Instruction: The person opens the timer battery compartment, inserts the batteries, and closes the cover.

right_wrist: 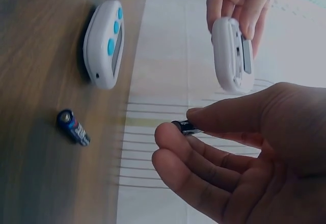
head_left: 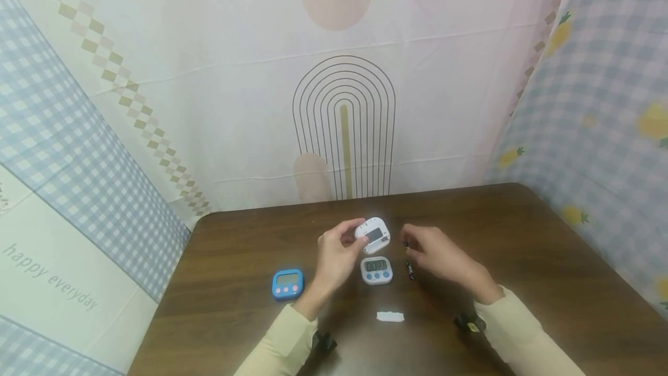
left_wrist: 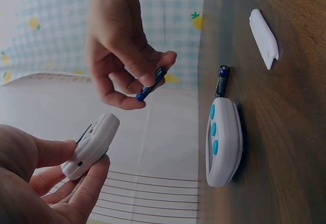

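My left hand holds a white timer back side up above the table, its battery bay uncovered; the same timer is pinched between thumb and fingers, and it shows as the white timer in the right wrist view. Just to its right, my right hand pinches a small dark battery between thumb and forefinger; the battery sits at the fingertips. A second battery lies on the table beside a white timer with blue buttons.
A blue timer with pink buttons lies on the brown table to the left. A white battery cover lies near the front edge. Patterned cloth walls stand behind and at both sides.
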### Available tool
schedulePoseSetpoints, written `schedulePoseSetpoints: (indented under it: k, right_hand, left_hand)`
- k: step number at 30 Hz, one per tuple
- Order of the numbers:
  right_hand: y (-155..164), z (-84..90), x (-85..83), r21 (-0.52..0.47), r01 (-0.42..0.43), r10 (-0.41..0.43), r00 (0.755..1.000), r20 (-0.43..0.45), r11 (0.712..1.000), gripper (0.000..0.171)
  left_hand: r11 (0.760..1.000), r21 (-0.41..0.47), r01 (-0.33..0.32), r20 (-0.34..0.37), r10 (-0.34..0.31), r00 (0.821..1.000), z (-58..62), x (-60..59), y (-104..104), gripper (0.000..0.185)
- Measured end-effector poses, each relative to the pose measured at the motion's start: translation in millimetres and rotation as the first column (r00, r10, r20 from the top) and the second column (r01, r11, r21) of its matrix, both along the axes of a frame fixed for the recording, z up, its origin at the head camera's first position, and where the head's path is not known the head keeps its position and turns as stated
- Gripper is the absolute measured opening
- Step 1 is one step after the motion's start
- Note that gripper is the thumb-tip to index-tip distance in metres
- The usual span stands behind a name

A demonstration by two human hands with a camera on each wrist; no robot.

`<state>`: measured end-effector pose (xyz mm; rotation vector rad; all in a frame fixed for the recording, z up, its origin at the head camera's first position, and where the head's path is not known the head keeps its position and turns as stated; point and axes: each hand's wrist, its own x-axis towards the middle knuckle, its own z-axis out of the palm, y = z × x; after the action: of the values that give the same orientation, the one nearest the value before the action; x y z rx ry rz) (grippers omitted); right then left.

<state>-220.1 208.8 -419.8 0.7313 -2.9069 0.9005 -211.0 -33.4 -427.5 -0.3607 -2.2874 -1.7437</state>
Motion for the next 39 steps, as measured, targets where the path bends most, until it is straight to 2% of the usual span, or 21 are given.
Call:
schedulePoseSetpoints:
  k: [4, 22, 31, 39]
  right_hand:
    - [-3, -0.2, 2.2, -0.031, -0.024, 0.024, 1.0, -0.016, 0.999, 0.028]
    - [-18, 3.5, 11.1, -0.154, -0.009, 0.001, 0.999, -0.053, 0.988, 0.028]
    - [-23, 7.4, 16.4, -0.229, -0.011, -0.014, 0.994, -0.106, 0.973, 0.027]
    - [-29, 10.4, 21.1, -0.295, -0.044, -0.017, 0.98, -0.2, 0.955, 0.028]
  left_hand:
    - [1.0, -0.007, 0.0, -0.006, 0.0, 1.0, 0.3, 0.5, 0, 0.032]
    - [1.0, -0.019, 0.004, 0.018, -0.004, 1.0, -1.3, 0.9, 0, 0.032]
    - [1.0, -0.01, 0.005, 0.018, -0.005, 1.0, 0.3, 2.2, 1, 0.034]
    - [1.0, -0.013, 0.007, 0.015, -0.007, 1.0, 1.3, 2.8, 1, 0.035]
